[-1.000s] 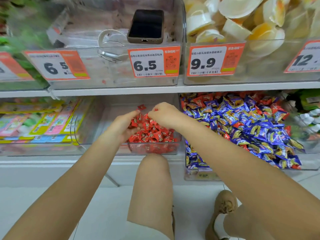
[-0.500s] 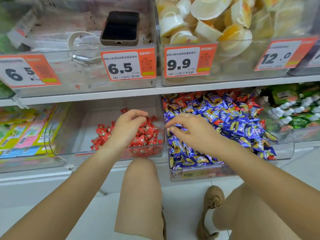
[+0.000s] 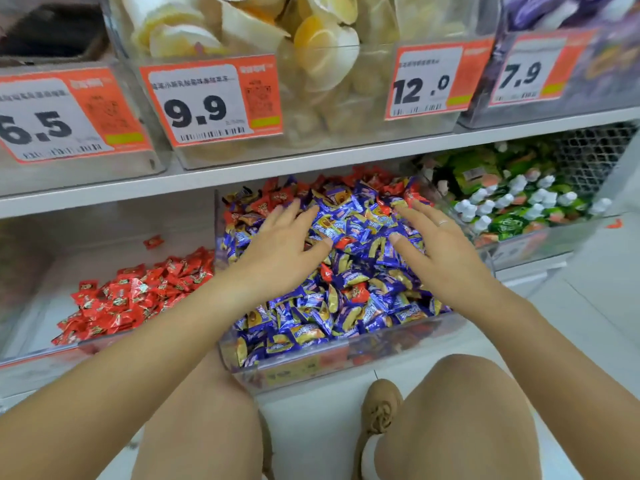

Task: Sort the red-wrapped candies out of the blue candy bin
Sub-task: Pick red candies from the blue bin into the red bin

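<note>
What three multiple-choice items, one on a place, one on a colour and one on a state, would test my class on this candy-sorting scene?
1. Where does the pile of red candies lie?
A. in the clear bin left of the blue candy bin
B. on the floor
C. on the upper shelf

2. What colour frames the 9.9 price tag?
A. green
B. orange
C. black

3. How are the left hand and right hand held?
A. as clenched fists
B. each lifting a bottle
C. open, fingers spread over the candies

Answers: 1 A, the pile sits beside the bin; 2 B, the border is orange; 3 C, both palms face down.
</note>
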Demonstrator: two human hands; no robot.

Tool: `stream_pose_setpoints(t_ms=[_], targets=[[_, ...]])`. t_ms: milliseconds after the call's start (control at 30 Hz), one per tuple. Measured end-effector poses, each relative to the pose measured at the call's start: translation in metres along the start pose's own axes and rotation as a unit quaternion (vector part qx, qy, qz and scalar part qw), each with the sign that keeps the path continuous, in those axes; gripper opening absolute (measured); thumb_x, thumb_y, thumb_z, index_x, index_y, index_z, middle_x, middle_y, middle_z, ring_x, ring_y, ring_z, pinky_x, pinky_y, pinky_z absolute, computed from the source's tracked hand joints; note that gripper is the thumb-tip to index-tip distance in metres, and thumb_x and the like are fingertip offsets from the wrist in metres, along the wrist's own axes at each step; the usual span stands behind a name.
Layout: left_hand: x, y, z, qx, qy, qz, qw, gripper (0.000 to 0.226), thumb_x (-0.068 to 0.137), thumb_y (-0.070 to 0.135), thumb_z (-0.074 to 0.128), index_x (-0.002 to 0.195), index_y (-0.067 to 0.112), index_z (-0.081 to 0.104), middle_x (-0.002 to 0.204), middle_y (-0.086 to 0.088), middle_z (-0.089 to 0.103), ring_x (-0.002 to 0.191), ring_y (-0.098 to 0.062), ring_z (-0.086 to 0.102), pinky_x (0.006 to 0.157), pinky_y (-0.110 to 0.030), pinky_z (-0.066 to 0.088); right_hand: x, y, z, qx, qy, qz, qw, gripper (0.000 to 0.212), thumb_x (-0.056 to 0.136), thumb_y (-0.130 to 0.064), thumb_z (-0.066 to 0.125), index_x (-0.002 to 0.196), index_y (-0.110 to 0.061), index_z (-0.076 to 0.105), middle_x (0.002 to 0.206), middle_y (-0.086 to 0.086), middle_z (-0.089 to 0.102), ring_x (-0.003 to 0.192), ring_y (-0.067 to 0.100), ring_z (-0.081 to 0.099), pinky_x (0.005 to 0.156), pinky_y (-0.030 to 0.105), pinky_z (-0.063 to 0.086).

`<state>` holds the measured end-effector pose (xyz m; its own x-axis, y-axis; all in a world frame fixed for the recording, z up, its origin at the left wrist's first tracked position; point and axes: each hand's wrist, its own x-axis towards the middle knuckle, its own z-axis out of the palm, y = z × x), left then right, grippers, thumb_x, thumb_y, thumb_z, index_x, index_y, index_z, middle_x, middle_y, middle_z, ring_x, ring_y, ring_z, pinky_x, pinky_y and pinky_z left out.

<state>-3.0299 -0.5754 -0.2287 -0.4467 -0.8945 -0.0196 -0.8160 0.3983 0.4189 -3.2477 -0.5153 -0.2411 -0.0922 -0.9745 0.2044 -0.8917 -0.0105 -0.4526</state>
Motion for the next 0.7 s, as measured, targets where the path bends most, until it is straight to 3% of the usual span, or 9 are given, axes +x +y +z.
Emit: stream_pose_setpoints(t_ms=[67, 200, 267, 333, 433, 533, 600, 633, 700], targets=[[0.018, 0.008, 0.008, 0.027, 0.024, 0.018, 0.999, 0.062, 0.098, 0.051, 0.033, 0.153, 0.027, 0.015, 0.161, -0.003, 0.006, 0.147, -0.025, 0.002, 0.118, -0.038, 0.005, 0.014, 0.008, 0.003, 0.016, -0.026, 0.014, 0.999, 0.058, 0.096, -0.049, 0.039, 0.149, -0.028, 0.027, 0.158, 0.001, 0.019, 0.137, 0.023, 0.033, 0.111, 0.032, 0.023], [0.055, 0.024, 0.02, 0.087, 0.08, 0.045, 0.992, 0.057, 0.1, 0.046, 0.032, 0.15, 0.02, 0.024, 0.157, -0.008, 0.023, 0.141, -0.031, 0.02, 0.114, -0.038, 0.016, 0.043, 0.011, 0.026, 0.052, -0.065, 0.074, 0.994, 0.063, 0.097, -0.054, 0.029, 0.151, -0.022, 0.019, 0.159, 0.005, 0.015, 0.146, 0.024, 0.008, 0.115, 0.037, 0.011], [0.07, 0.033, 0.023, 0.101, 0.098, 0.065, 0.988, 0.053, 0.1, 0.042, 0.034, 0.148, 0.02, 0.028, 0.155, -0.007, 0.026, 0.141, -0.03, 0.021, 0.113, -0.039, 0.019, 0.048, 0.001, 0.042, 0.023, -0.049, 0.021, 0.998, 0.052, 0.101, -0.042, 0.027, 0.138, -0.009, 0.042, 0.144, 0.014, 0.041, 0.137, 0.033, 0.028, 0.108, 0.038, 0.022], [0.086, 0.038, 0.026, 0.112, 0.1, 0.09, 0.984, 0.051, 0.101, 0.04, 0.034, 0.148, 0.022, 0.03, 0.157, -0.004, 0.023, 0.143, -0.029, 0.018, 0.116, -0.041, 0.019, 0.046, -0.013, 0.055, 0.019, -0.028, -0.046, 0.998, 0.052, 0.092, -0.038, 0.025, 0.112, -0.003, 0.057, 0.115, 0.017, 0.059, 0.111, 0.035, 0.049, 0.089, 0.039, 0.033], [0.107, 0.038, 0.029, 0.109, 0.035, 0.119, 0.986, 0.05, 0.102, 0.043, 0.028, 0.15, 0.029, 0.026, 0.159, 0.003, 0.016, 0.147, -0.023, 0.009, 0.118, -0.044, 0.01, 0.041, -0.02, 0.059, 0.053, -0.055, -0.06, 0.995, 0.052, 0.082, -0.038, 0.03, 0.108, -0.005, 0.062, 0.111, 0.013, 0.061, 0.104, 0.033, 0.051, 0.089, 0.041, 0.037], [0.113, 0.027, 0.03, 0.111, -0.029, 0.15, 0.982, 0.043, 0.102, 0.043, 0.027, 0.137, 0.029, 0.048, 0.145, 0.002, 0.046, 0.138, -0.02, 0.033, 0.109, -0.039, 0.03, 0.033, -0.01, 0.047, 0.126, -0.071, -0.077, 0.986, 0.037, 0.092, -0.036, 0.043, 0.111, -0.014, 0.066, 0.116, 0.004, 0.063, 0.11, 0.022, 0.053, 0.094, 0.043, 0.04], [0.107, 0.016, 0.028, 0.15, -0.016, 0.163, 0.975, 0.039, 0.101, 0.043, 0.028, 0.115, 0.025, 0.06, 0.117, -0.001, 0.062, 0.12, -0.02, 0.048, 0.091, -0.035, 0.041, 0.028, 0.0, 0.031, 0.167, -0.066, -0.034, 0.983, 0.026, 0.095, -0.032, 0.05, 0.112, -0.023, 0.069, 0.102, -0.002, 0.069, 0.095, 0.012, 0.059, 0.086, 0.035, 0.046], [0.102, 0.011, 0.028, 0.163, -0.002, 0.173, 0.971, 0.042, 0.099, 0.046, 0.026, 0.111, 0.026, 0.061, 0.111, 0.0, 0.064, 0.118, -0.02, 0.048, 0.089, -0.036, 0.043, 0.027, 0.006, 0.022, 0.171, -0.044, -0.009, 0.984, 0.024, 0.095, -0.031, 0.051, 0.112, -0.027, 0.069, 0.093, -0.007, 0.069, 0.086, 0.007, 0.059, 0.081, 0.031, 0.047], [0.091, 0.005, 0.025, 0.169, 0.017, 0.199, 0.965, 0.052, 0.092, 0.054, 0.022, 0.109, 0.029, 0.064, 0.107, 0.003, 0.067, 0.122, -0.019, 0.048, 0.093, -0.04, 0.045, 0.033, 0.016, 0.003, 0.16, 0.017, 0.038, 0.986, 0.023, 0.095, -0.029, 0.052, 0.111, -0.027, 0.069, 0.092, -0.012, 0.067, 0.089, 0.005, 0.059, 0.081, 0.026, 0.045]])
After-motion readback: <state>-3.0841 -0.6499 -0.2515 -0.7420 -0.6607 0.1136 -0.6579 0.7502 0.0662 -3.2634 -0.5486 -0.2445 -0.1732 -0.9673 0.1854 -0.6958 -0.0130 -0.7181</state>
